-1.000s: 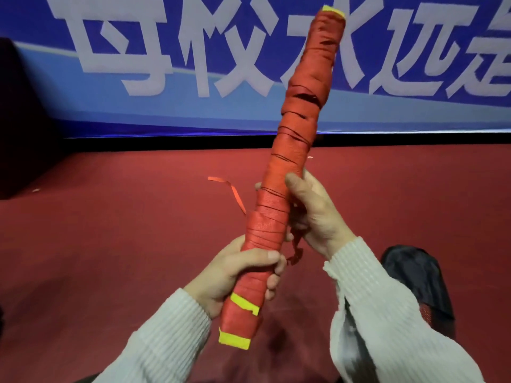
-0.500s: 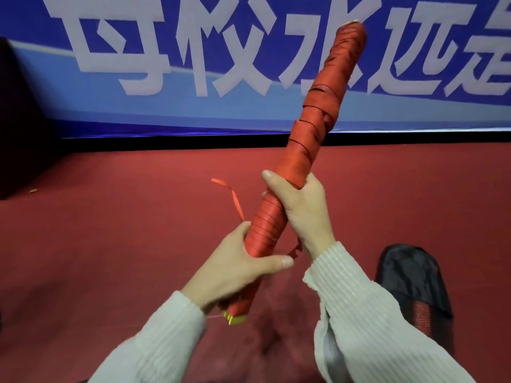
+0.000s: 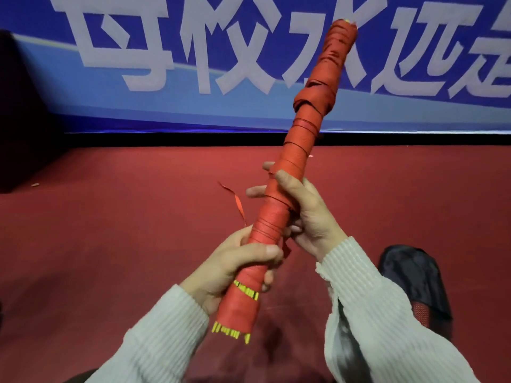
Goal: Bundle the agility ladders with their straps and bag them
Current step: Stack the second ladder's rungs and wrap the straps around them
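We grip the wrapped ladder bundle [image 3: 287, 194] with fingers of both the left hand [image 3: 235, 266] and the right hand [image 3: 307, 214] curled round it; strapping looks nearly finished, so next we likely secure the loose strap end [image 3: 235, 201] and reach for the black bag [image 3: 412, 280], near right.

Ladder bundle [image 3: 297, 167]: matt orange woven webbing wound in tight turns, with smooth yellow plastic slat ends [image 3: 231, 331] showing at the lower end. Loose strap end [image 3: 237, 201]: thin, flat orange ribbon with a slight sheen. Sleeves [image 3: 154, 335]: pale ribbed knit cloth. Floor [image 3: 124, 217]: matt red, finely textured covering. Bag [image 3: 414, 277]: dark cloth with a faint gloss and a red mesh panel. Banner [image 3: 166, 100]: smooth, printed blue sheet.
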A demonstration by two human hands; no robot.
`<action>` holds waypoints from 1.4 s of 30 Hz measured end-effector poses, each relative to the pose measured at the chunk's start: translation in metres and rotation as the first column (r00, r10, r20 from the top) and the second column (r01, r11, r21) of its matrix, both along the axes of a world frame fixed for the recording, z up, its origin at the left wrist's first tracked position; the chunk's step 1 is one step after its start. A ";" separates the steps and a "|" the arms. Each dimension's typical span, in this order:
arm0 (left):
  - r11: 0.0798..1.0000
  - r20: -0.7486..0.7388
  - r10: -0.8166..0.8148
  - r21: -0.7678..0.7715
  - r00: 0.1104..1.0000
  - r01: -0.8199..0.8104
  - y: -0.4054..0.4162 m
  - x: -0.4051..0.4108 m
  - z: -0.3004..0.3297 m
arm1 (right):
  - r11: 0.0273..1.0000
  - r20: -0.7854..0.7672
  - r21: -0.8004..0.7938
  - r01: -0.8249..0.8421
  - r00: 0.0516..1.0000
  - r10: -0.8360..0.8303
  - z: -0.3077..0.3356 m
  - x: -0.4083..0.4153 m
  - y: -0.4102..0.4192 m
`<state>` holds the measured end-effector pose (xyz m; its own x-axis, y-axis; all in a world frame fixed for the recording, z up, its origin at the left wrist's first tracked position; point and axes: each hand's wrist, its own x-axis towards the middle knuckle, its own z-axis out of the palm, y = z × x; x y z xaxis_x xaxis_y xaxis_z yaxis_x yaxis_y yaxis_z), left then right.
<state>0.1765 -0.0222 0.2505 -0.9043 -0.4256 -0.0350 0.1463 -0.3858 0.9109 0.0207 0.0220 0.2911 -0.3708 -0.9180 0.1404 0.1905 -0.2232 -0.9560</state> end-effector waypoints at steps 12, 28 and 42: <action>0.999 0.097 0.000 -0.042 0.995 0.004 0.000 -0.001 -0.001 | 0.991 -0.152 -0.075 0.110 0.981 -0.120 0.000 0.001 -0.005; 0.946 0.145 0.155 -0.308 0.977 -0.104 0.000 -0.006 -0.007 | 0.990 -0.034 -0.101 0.095 0.995 -0.098 0.002 -0.009 -0.002; 0.981 0.166 0.096 -0.183 0.981 -0.065 -0.011 -0.001 -0.001 | 0.990 -0.168 -0.006 0.140 0.976 -0.139 -0.005 0.004 -0.010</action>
